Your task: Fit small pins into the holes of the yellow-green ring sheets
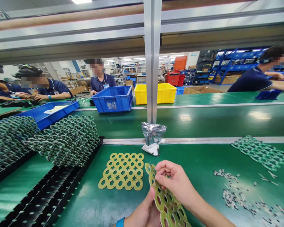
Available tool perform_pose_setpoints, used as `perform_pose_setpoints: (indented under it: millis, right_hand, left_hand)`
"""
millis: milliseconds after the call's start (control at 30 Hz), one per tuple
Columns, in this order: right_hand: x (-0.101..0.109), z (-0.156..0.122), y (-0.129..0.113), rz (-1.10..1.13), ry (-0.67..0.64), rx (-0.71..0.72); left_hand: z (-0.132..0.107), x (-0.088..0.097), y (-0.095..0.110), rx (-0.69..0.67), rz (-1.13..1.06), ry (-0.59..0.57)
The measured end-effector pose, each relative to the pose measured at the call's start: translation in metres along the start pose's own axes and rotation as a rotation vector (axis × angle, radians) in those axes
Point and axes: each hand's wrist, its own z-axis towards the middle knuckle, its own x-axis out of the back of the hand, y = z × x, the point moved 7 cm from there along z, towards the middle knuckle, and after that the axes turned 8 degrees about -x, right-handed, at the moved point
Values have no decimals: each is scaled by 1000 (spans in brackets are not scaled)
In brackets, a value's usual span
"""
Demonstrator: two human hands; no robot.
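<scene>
My left hand [145, 209] grips a yellow-green panel of ring-shaped circuit boards [159, 201] from below, its thumb along the near left edge. The panel is raised off the bench and tilted. My right hand [174, 179] is closed at the panel's upper end, thumb and forefinger pinched at its edge; whether anything small sits in that pinch is hidden. Left of my hands, a similar panel of yellow-green rings [121, 171] lies flat on the green bench mat. Beyond the hands, a silvery bag [153, 135] with a white label leans by the metal post.
Racks of green ring boards [66, 142] stand at left on black slotted rails [44, 192]. Small white-and-black parts [236, 198] lie scattered at right, near a green board panel [260, 153]. A blue bin [113, 99], a yellow bin [167, 93] and a metal post [152, 63] stand ahead. Several co-workers sit beyond.
</scene>
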Motion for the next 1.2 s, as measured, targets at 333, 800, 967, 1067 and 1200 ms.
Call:
perform_pose_setpoints:
  millis: [333,800,967,1067,1200]
  right_hand:
    - [0,-1,1,32,17,-20]
    - [-1,-3,1,11,21,2]
    - [-2,-10,-5,-134,80,65]
    - [-4,-13,-6,-226,103,90]
    - [-3,-13,-11,-299,99,107]
  left_hand:
    - [-1,-3,1,9,-10,-1]
    - [1,-1,1,-8,6,5]
    - [2,-1,0,-25,5,8]
    - [2,-1,-1,-20,-1,1]
    - [3,-3,2,-42,10,1]
